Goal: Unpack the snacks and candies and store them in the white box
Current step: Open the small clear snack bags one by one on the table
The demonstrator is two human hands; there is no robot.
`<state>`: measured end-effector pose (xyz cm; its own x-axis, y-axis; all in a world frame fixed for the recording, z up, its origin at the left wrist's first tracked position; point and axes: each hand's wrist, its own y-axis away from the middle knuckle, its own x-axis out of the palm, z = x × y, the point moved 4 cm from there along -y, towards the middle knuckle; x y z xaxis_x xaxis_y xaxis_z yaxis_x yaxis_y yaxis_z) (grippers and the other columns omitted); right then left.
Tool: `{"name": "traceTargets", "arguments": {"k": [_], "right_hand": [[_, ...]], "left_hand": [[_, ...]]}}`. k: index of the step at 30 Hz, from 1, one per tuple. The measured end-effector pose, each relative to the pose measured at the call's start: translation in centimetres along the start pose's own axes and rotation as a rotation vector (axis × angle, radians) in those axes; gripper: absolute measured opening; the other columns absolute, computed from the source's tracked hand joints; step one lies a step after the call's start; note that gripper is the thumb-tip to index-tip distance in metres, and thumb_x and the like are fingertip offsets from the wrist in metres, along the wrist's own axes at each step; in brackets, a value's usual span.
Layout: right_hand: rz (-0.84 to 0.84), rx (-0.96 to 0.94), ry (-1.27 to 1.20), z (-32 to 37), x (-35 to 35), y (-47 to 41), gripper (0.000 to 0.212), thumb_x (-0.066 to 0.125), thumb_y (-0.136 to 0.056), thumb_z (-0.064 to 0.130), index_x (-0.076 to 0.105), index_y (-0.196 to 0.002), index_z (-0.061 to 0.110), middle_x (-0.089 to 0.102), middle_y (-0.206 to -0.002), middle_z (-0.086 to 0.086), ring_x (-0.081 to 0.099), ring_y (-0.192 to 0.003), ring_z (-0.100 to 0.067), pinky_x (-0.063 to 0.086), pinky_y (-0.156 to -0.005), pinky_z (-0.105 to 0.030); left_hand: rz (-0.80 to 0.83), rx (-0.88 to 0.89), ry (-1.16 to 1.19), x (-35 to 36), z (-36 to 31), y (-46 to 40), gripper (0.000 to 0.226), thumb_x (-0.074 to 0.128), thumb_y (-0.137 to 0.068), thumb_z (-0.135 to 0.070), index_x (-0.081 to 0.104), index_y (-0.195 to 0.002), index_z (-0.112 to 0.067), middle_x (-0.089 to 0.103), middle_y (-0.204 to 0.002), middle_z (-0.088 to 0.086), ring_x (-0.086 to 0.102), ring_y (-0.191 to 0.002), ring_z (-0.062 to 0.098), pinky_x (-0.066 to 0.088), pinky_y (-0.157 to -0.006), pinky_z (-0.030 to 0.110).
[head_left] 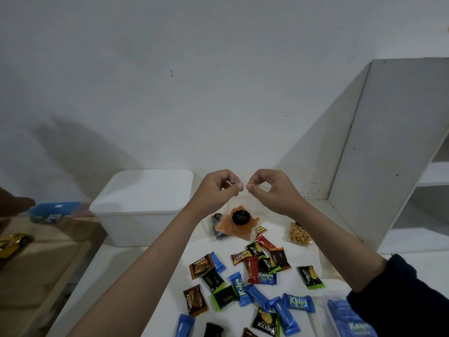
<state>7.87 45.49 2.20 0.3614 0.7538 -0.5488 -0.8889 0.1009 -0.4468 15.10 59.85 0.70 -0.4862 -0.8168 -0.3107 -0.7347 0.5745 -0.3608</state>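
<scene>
White tabletop below; my left hand [220, 188] and right hand [267, 189] pinch the top edge of a clear chip bag [239, 221]. It seems light, crinkly, slippery, best held at corners, near the white box [141, 207].

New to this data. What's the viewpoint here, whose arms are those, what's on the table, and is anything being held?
There is no robot here: one wide-angle camera on a person's head looks forward and down, so the arms are the wearer's own. The left hand and right hand are raised together and pinch the top of a clear bag of orange chips, apparently to open it. On the white table lie loose wrapped snacks, with Nextar, Kalpa and Beng-Beng labels, and a small pack of nuts. The white box stands to the left with its lid on. A white shelf unit stands to the right.
</scene>
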Motion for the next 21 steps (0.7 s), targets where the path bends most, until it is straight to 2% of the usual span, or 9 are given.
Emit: {"name": "traceTargets", "arguments": {"k": [2, 6, 9, 12, 14, 16, 19, 21], "right_hand": [[0.003, -0.007, -0.002, 0.09, 0.07, -0.01, 0.015, 0.064, -0.086, 0.013, 0.063, -0.073, 0.02, 0.064, -0.072, 0.012, 0.058, -0.074, 0.007, 0.04, -0.071, -0.001], [0.011, -0.018, -0.017, 0.3, 0.2, -0.12, 0.016, 0.063, -0.086, 0.012, 0.061, -0.073, 0.021, 0.062, -0.073, 0.011, 0.057, -0.073, 0.006, 0.04, -0.072, -0.001], [0.009, -0.023, -0.027, 0.38, 0.16, -0.11, 0.014, 0.062, -0.087, 0.014, 0.061, -0.076, 0.021, 0.062, -0.074, 0.011, 0.057, -0.074, 0.008, 0.041, -0.072, -0.002], [0.016, -0.033, -0.007, 0.49, -0.05, -0.01, 0.011, 0.062, -0.088, 0.014, 0.062, -0.077, 0.019, 0.062, -0.075, 0.012, 0.057, -0.075, 0.008, 0.04, -0.072, -0.001], [0.017, -0.041, 0.018, 0.6, -0.2, 0.02, 0.011, 0.062, -0.087, 0.013, 0.062, -0.078, 0.018, 0.062, -0.075, 0.012, 0.057, -0.075, 0.007, 0.039, -0.071, 0.001], [0.013, -0.056, 0.048, 0.7, -0.16, 0.05, 0.01, 0.063, -0.086, 0.013, 0.062, -0.077, 0.017, 0.062, -0.075, 0.01, 0.058, -0.074, 0.004, 0.039, -0.071, 0.0], [0.005, -0.085, 0.09, 0.89, 0.18, 0.05, 0.009, 0.062, -0.086, 0.013, 0.063, -0.077, 0.015, 0.063, -0.075, 0.007, 0.059, -0.075, -0.002, 0.04, -0.072, -0.003], [0.007, -0.095, 0.099, 0.95, 0.45, 0.06, 0.008, 0.062, -0.087, 0.014, 0.064, -0.079, 0.013, 0.064, -0.076, 0.006, 0.058, -0.075, -0.001, 0.04, -0.072, -0.003]], "left_hand": [[-0.002, 0.012, -0.028, 0.05, -0.12, -0.03, 0.006, 0.065, -0.085, -0.011, 0.064, -0.079, -0.011, 0.061, -0.067, -0.008, 0.06, -0.07, 0.02, 0.047, -0.07, 0.032], [-0.018, 0.04, -0.045, 0.25, -0.64, -0.05, 0.007, 0.061, -0.082, -0.017, 0.061, -0.077, -0.012, 0.058, -0.068, -0.002, 0.057, -0.069, 0.019, 0.047, -0.07, 0.031], [-0.041, 0.05, -0.058, 0.27, -0.92, -0.07, 0.009, 0.059, -0.081, -0.019, 0.06, -0.077, -0.011, 0.057, -0.071, -0.003, 0.054, -0.07, 0.019, 0.045, -0.069, 0.028], [-0.046, 0.042, -0.076, 0.17, -0.9, 0.02, 0.008, 0.063, -0.085, -0.015, 0.062, -0.079, -0.01, 0.06, -0.073, -0.002, 0.057, -0.072, 0.029, 0.044, -0.067, 0.026], [-0.037, 0.038, -0.071, -0.03, -0.84, 0.16, 0.007, 0.064, -0.086, -0.015, 0.065, -0.08, -0.011, 0.064, -0.074, 0.004, 0.062, -0.076, 0.035, 0.046, -0.067, 0.032], [-0.017, 0.032, -0.059, -0.19, -0.89, 0.36, 0.006, 0.065, -0.086, -0.014, 0.066, -0.08, -0.013, 0.066, -0.076, 0.008, 0.064, -0.075, 0.031, 0.05, -0.072, 0.038], [-0.002, 0.008, -0.054, -0.28, -0.87, 0.57, 0.005, 0.064, -0.088, -0.011, 0.067, -0.086, -0.008, 0.068, -0.081, 0.013, 0.065, -0.074, 0.022, 0.052, -0.075, 0.038], [-0.001, 0.003, -0.069, -0.27, -0.94, 0.73, 0.006, 0.063, -0.089, -0.011, 0.067, -0.086, -0.008, 0.068, -0.077, 0.005, 0.064, -0.072, 0.018, 0.052, -0.074, 0.036]]}}
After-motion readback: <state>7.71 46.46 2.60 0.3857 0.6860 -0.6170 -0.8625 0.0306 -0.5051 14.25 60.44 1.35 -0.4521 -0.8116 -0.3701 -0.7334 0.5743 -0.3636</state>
